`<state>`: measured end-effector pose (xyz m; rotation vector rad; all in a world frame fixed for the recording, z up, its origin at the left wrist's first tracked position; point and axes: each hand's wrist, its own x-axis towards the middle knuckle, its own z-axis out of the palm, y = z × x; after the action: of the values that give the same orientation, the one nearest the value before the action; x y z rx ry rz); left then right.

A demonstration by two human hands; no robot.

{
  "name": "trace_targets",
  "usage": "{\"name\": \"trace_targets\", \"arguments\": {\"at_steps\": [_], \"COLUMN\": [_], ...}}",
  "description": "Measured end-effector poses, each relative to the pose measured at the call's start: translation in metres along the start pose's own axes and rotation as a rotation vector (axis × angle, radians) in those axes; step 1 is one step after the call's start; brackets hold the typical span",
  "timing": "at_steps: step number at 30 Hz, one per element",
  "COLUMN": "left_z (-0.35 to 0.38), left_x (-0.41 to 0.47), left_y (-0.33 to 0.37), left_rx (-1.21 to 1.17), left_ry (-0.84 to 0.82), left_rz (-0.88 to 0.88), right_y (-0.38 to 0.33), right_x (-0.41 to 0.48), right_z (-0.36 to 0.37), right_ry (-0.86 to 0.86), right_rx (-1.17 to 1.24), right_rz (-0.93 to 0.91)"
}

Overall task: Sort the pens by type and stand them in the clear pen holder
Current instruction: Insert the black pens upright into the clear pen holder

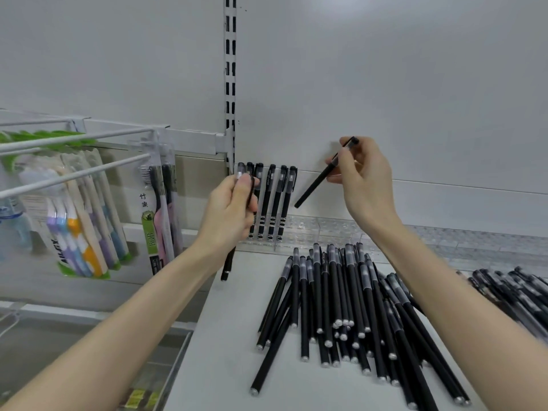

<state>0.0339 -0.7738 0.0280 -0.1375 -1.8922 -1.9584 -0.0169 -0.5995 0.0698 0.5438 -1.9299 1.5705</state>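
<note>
Up by the holder (320, 229): left hand (228, 212), grip round first pen (228, 264); right hand (364, 182), round second pen (314, 185).

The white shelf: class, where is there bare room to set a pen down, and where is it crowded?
Bare: the strip of white shelf between its left edge and the big pen pile, and the cells of the clear pen holder right of the standing pens. Crowded: the big pile mid-shelf and a second pile at the far right.

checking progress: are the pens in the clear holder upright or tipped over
Upright, leaning slightly: the standing pens sit caps up in the clear pen holder.
</note>
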Motion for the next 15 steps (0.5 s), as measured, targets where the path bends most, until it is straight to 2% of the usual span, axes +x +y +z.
{"name": "trace_targets", "arguments": {"at_steps": [3, 6, 9, 15], "left_z": [0.003, 0.002, 0.002, 0.003], "left_x": [0.001, 0.001, 0.000, 0.003], "left_y": [-0.005, -0.012, -0.016, -0.017], "left_rx": [-0.020, -0.005, -0.023, -0.107], "left_ry": [-0.091, -0.158, -0.148, -0.162], "left_rz": [-0.071, -0.049, -0.020, -0.068], "right_y": [0.014, 0.020, 0.018, 0.020], "right_x": [0.005, 0.007, 0.010, 0.009], "right_z": [0.006, 0.011, 0.013, 0.019], "right_ry": [-0.047, -0.088, -0.117, -0.214], "right_rx": [-0.131, -0.154, -0.175, -0.273], "right_rz": [-0.026, -0.037, -0.068, -0.145]}}
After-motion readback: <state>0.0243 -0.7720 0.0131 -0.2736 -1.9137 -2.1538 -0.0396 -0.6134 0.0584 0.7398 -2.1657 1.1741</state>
